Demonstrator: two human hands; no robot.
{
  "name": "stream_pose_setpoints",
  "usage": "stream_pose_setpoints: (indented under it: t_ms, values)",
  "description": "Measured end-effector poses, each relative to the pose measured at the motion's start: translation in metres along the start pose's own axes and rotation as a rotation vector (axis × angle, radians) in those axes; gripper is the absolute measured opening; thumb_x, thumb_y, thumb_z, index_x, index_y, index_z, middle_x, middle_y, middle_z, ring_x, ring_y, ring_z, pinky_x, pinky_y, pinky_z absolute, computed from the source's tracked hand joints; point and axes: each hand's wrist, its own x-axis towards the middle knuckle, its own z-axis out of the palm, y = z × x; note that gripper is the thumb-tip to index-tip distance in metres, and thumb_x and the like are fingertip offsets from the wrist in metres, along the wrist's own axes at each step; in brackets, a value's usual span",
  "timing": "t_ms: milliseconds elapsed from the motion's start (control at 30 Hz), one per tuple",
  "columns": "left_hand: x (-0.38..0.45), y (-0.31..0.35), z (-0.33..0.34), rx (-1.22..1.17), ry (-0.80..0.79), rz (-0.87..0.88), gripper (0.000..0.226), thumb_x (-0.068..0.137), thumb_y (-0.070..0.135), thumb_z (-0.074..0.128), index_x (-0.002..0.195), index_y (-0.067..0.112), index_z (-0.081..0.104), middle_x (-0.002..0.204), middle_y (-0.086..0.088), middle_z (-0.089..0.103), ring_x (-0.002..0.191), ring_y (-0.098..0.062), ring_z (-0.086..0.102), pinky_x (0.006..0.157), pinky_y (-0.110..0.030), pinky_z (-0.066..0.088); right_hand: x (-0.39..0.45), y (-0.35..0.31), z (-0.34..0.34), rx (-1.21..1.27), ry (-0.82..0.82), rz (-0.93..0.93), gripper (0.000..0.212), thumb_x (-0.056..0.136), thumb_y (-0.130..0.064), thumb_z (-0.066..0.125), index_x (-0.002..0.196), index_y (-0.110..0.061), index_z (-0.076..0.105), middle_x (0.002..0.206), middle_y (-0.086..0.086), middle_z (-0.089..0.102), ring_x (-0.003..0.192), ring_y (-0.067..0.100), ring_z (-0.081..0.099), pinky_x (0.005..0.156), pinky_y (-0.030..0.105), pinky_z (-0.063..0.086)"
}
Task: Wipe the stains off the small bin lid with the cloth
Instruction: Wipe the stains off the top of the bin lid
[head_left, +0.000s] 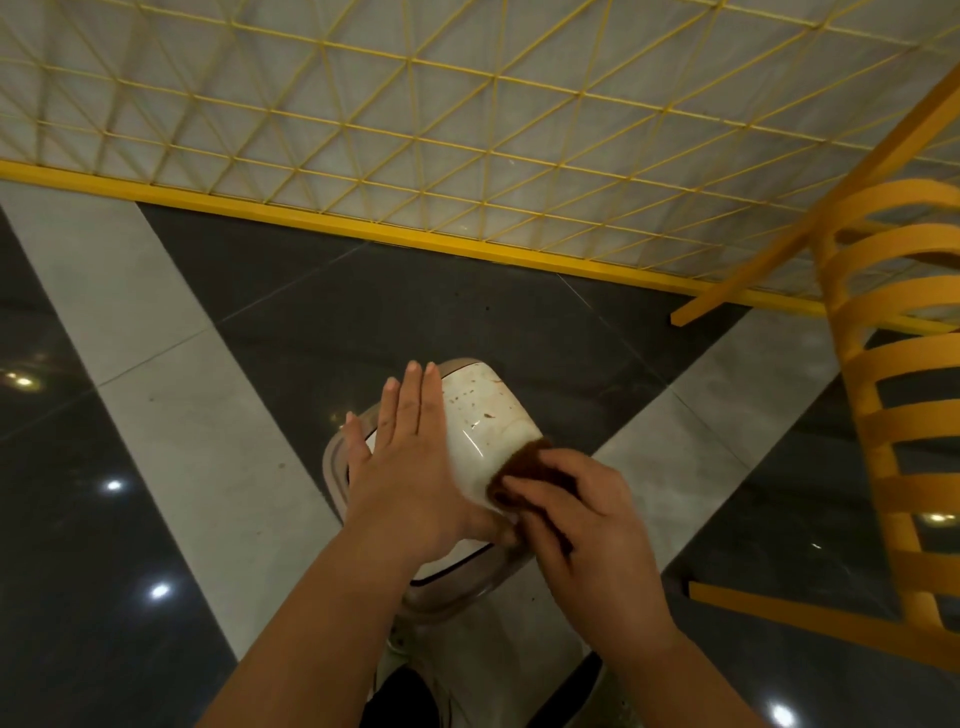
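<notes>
head view: a small bin (415, 587) with a white lid (488, 421) is seen on the floor (171, 415) at lower centre, straddling a dark tile and a pale stripe. brown stains (470, 397) are scattered over the lid's far half. the left hand (405, 457) is laid flat on the lid's left edge, fingers straight and spread, gripping nothing. a dark brown cloth (519, 473) is pressed on the lid's near right edge, bunched under the curled fingers of the right hand (587, 525). a yellow mesh fence (467, 130) is set beyond the bin, with bare floor between. a yellow chair (893, 395) is placed well apart at right. open floor is left on the bin's left and far sides.
</notes>
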Motion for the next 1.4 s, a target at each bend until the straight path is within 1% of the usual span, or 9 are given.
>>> stream_pose_setpoints:
  t_ms: [100, 300, 467, 700, 867, 967, 1067, 1267, 1400]
  values:
    - [0.001, 0.000, 0.000, -0.002, -0.001, 0.005, 0.150, 0.049, 0.073, 0.073, 0.145, 0.024, -0.031, 0.156, 0.008, -0.030, 0.144, -0.014, -0.025, 0.118, -0.051, -0.009, 0.030, -0.007, 0.006, -0.069, -0.066, -0.135, 0.024, 0.090, -0.028, 0.057, 0.110, -0.028, 0.071, 0.121, -0.004, 0.058, 0.109, 0.015, 0.051, 0.093, 0.021, 0.040]
    - [0.001, -0.003, -0.006, 0.073, -0.031, 0.011, 0.158, 0.040, 0.082, 0.070, 0.141, 0.023, -0.037, 0.154, 0.005, -0.035, 0.142, -0.017, -0.029, 0.115, -0.055, -0.013, 0.054, 0.005, 0.003, 0.181, -0.040, 0.321, 0.024, 0.093, -0.028, 0.058, 0.112, -0.040, 0.065, 0.108, -0.025, 0.049, 0.100, -0.018, 0.043, 0.084, -0.004, 0.030]
    - [-0.005, -0.012, -0.015, 0.180, -0.019, -0.071, 0.164, 0.038, 0.083, 0.071, 0.138, 0.018, -0.042, 0.151, -0.004, -0.040, 0.139, -0.025, -0.034, 0.113, -0.055, -0.013, 0.011, 0.011, 0.000, 0.154, -0.074, 0.412, 0.027, 0.092, -0.025, 0.059, 0.111, -0.044, 0.061, 0.105, -0.024, 0.053, 0.098, -0.013, 0.050, 0.086, 0.002, 0.038]
    - [-0.010, -0.021, -0.016, 0.161, -0.113, -0.071, 0.151, 0.050, 0.078, 0.070, 0.145, 0.019, -0.031, 0.157, 0.000, -0.030, 0.144, -0.021, -0.026, 0.113, -0.057, -0.011, -0.005, -0.011, 0.007, 0.101, -0.018, 0.121, 0.028, 0.091, -0.029, 0.059, 0.118, -0.031, 0.067, 0.125, -0.014, 0.055, 0.117, 0.004, 0.051, 0.100, 0.016, 0.039]
    - [-0.010, -0.017, -0.013, 0.133, -0.120, -0.051, 0.150, 0.050, 0.080, 0.067, 0.145, 0.018, -0.031, 0.157, 0.001, -0.030, 0.144, -0.017, -0.025, 0.114, -0.060, -0.008, 0.051, -0.026, 0.022, -0.115, -0.037, -0.158, 0.025, 0.089, -0.026, 0.059, 0.110, -0.022, 0.071, 0.119, -0.001, 0.061, 0.106, 0.017, 0.055, 0.092, 0.023, 0.044]
    - [-0.006, -0.017, -0.015, 0.137, -0.121, -0.049, 0.149, 0.051, 0.079, 0.068, 0.146, 0.018, -0.030, 0.157, 0.001, -0.028, 0.145, -0.018, -0.024, 0.113, -0.061, -0.010, 0.075, -0.018, 0.023, -0.040, -0.017, 0.060, 0.023, 0.093, -0.026, 0.058, 0.112, -0.028, 0.070, 0.120, -0.007, 0.058, 0.109, 0.013, 0.052, 0.096, 0.028, 0.045]
    - [-0.007, -0.017, -0.016, 0.157, -0.121, -0.055, 0.148, 0.052, 0.077, 0.071, 0.147, 0.020, -0.028, 0.158, 0.001, -0.025, 0.146, -0.021, -0.022, 0.113, -0.061, -0.011, 0.064, -0.008, 0.020, 0.057, 0.009, 0.282, 0.024, 0.095, -0.028, 0.054, 0.113, -0.042, 0.061, 0.113, -0.021, 0.047, 0.106, 0.002, 0.047, 0.096, 0.019, 0.041]
    - [-0.008, -0.017, -0.016, 0.169, -0.109, -0.045, 0.146, 0.055, 0.077, 0.069, 0.146, 0.017, -0.029, 0.158, -0.001, -0.026, 0.146, -0.021, -0.022, 0.111, -0.058, -0.014, 0.034, -0.019, 0.017, -0.053, 0.007, 0.049, 0.026, 0.093, -0.029, 0.052, 0.114, -0.029, 0.068, 0.120, -0.012, 0.057, 0.111, 0.007, 0.049, 0.098, 0.008, 0.030]
    - [-0.009, -0.017, -0.015, 0.185, -0.111, -0.039, 0.144, 0.058, 0.078, 0.066, 0.145, 0.017, -0.032, 0.157, -0.002, -0.029, 0.145, -0.020, -0.024, 0.111, -0.059, -0.013, 0.069, -0.030, 0.029, -0.179, -0.018, -0.150, 0.027, 0.090, -0.027, 0.053, 0.107, -0.021, 0.073, 0.115, 0.000, 0.063, 0.102, 0.018, 0.056, 0.087, 0.024, 0.046]
